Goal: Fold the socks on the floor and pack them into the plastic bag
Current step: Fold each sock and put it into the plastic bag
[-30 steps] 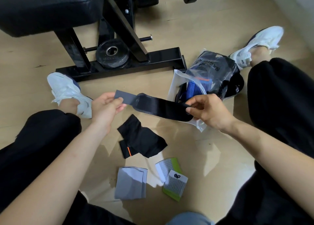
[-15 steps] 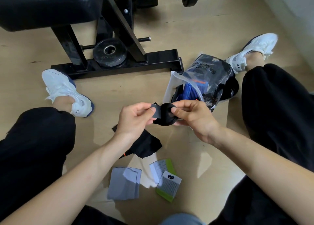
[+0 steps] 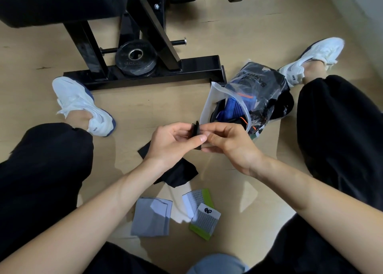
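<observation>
A black sock (image 3: pixel 196 131), folded small, is pinched between my left hand (image 3: pixel 172 143) and my right hand (image 3: pixel 230 143), held above the floor at the middle of the view. Most of it is hidden between my fingers. Just right of my hands lies the clear plastic bag (image 3: pixel 259 91) with its mouth open toward me, holding blue and black socks. Under my left wrist another black sock (image 3: pixel 180 174) lies on the floor. Closer to me lie a folded grey sock (image 3: pixel 151 220) and a folded white and green sock (image 3: pixel 202 213).
A black weight bench frame (image 3: pixel 145 73) with a weight plate (image 3: pixel 135 57) stands on the wooden floor beyond my hands. My legs in black trousers and white shoes (image 3: pixel 80 106) spread out left and right. A wall runs along the far right.
The long black sock, stretched between my hands a second ago, has been folded up as both hands came together. It is now a small bundle between my fingers.
</observation>
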